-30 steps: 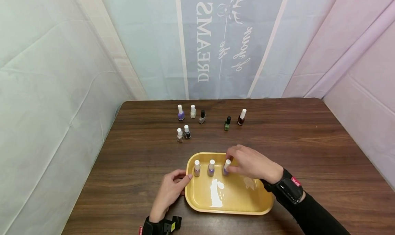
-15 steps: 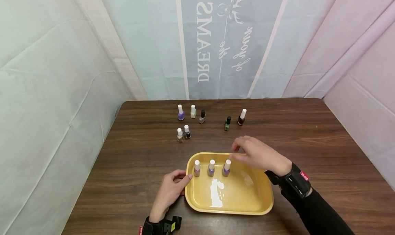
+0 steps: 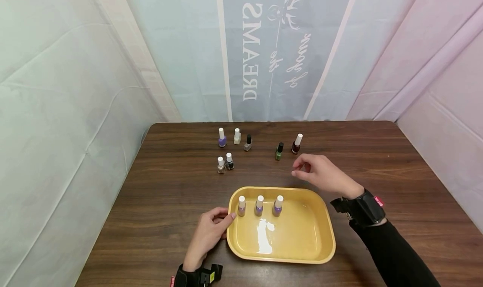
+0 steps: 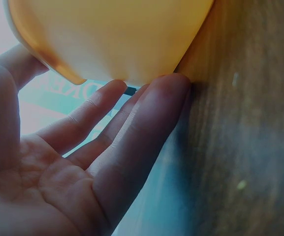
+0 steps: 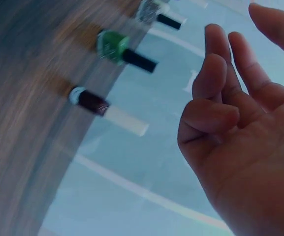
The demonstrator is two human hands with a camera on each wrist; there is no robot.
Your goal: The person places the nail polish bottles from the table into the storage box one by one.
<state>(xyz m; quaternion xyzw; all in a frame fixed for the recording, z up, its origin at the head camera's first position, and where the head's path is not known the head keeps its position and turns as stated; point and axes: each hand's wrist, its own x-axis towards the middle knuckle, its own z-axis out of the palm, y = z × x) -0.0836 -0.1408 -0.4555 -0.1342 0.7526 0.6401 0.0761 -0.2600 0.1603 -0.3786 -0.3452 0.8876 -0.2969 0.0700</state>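
Head view: yellow tray (image 3: 298, 236), one, shallow, rounded corners, lying on the wood-grain table (image 3: 177, 186), well in from the table's far edge. Inside, toward the tray's far rim, three small capped bottles, upright in a row: pinkish bottle (image 3: 242, 210), pale purple bottle (image 3: 258, 210), violet bottle (image 3: 277, 211). Left hand (image 3: 209, 229): grip clamped on the tray's left rim, thumb over the top, fingers at the outer wall. Right hand (image 3: 322, 172): grip apart, holding nothing, fingers loosely curled, thumb clear of them; placed over the table between tray and far edge. Nearest pieces to it: green bottle (image 3: 278, 155), black cap; dark red bottle (image 3: 296, 148), white cap. Left of these, toward the far edge: purple bottle (image 3: 222, 142), white bottle (image 3: 237, 139), grey bottle (image 3: 247, 146); farther in, side by side, clear bottle (image 3: 221, 168) and black bottle (image 3: 230, 165). Handling, as judged: bottles light, stiff, probably glass, smooth, breakable if dropped, prone to tipping; best pinched at the cap. Tray likely light, rigid plastic, glossy, apt to slide; best held by the rim.
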